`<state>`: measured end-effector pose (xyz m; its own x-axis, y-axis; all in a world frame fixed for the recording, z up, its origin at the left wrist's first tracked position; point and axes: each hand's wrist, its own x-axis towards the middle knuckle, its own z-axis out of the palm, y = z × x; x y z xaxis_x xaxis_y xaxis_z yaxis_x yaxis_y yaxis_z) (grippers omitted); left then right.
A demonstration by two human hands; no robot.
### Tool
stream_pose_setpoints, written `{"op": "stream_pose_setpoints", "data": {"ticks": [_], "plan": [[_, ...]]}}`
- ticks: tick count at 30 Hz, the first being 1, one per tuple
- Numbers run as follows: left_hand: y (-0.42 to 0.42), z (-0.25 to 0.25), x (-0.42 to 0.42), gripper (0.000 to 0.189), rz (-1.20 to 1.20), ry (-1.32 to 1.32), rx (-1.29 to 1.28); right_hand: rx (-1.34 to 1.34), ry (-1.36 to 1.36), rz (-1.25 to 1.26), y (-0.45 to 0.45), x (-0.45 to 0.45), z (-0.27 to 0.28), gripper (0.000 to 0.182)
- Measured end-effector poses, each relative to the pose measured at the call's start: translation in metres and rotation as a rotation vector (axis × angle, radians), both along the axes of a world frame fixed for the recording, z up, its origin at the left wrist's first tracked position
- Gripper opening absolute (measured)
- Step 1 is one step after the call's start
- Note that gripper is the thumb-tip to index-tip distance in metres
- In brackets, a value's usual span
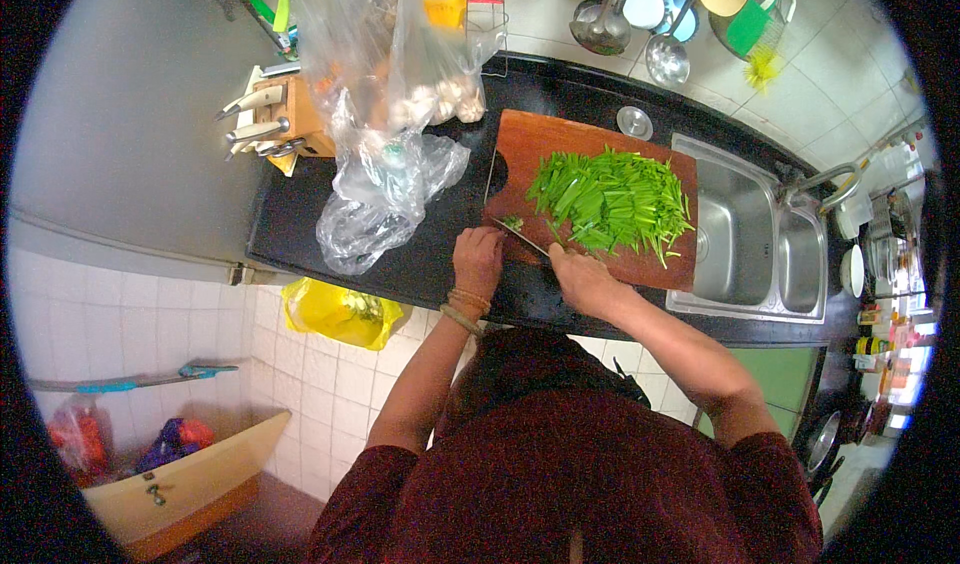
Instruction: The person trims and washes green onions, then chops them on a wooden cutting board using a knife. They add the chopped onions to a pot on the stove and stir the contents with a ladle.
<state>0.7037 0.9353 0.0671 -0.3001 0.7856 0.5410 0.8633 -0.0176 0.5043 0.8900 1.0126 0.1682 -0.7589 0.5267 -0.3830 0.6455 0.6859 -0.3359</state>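
My right hand (584, 278) grips a kitchen knife (525, 237), its blade slanting over the lower left corner of a wooden cutting board (559, 128). Beside the blade lies a small bit of chopped green (513, 222). My left hand (480, 252) is at the board's lower left edge, close to the knife tip, fingers bent; whether it holds something small cannot be made out. A large heap of cut green leafy stalks (615, 196) covers the middle and right of the board.
Left of the board are clear plastic bags (375, 211), garlic bulbs (446, 102) in a bag, and a knife block (307, 117). A steel sink (739, 234) adjoins the board's right side. A metal strainer (635, 123) lies behind. Below the counter hangs a yellow bag (330, 320).
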Motion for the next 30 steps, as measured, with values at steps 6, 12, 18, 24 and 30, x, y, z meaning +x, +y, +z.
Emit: {"op": "stream_pose_setpoints", "data": {"ticks": [6,12,18,24,30], "plan": [[-0.001,0.012,0.001,0.016,0.016,0.074,0.013,0.017,0.069,-0.076,-0.002,-0.021,-0.006,0.026],[-0.003,0.006,0.001,0.014,0.078,0.022,-0.036,0.051,0.078,-0.036,0.001,-0.006,0.015,0.027],[-0.003,-0.002,-0.002,0.011,0.068,0.027,-0.004,0.007,0.005,0.036,0.002,0.004,0.020,0.027],[-0.005,-0.002,-0.003,0.012,0.033,0.069,-0.044,-0.004,0.014,-0.010,-0.003,-0.011,-0.013,0.029],[-0.010,0.006,-0.005,0.016,0.031,0.083,-0.047,-0.003,0.116,-0.080,-0.003,-0.018,-0.022,0.027]]}}
